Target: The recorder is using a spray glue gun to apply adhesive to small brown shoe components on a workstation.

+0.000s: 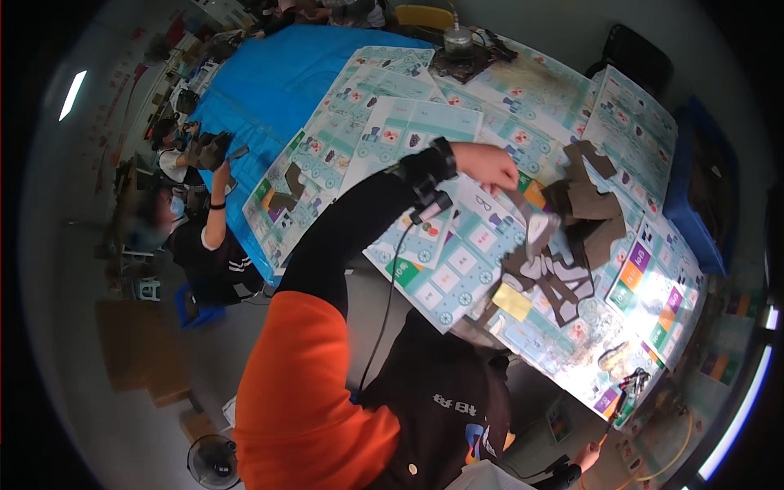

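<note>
We see our left hand [487, 166] beside the heap of brown fabric pieces [590, 214] on the table [457, 269]; its grip is unclear, the pieces overlap uncountably, and our right hand is hidden.

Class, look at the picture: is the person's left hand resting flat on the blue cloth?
No, the left hand is over the printed paper sheets, near the brown fabric pieces.

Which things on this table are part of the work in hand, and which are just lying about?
In hand:
left hand reaching over the pile
brown and grey cut fabric pieces
yellow piece

Lying about:
printed sheets covering the table
blue cloth
lone dark fabric piece
small jar
blue bin
</note>
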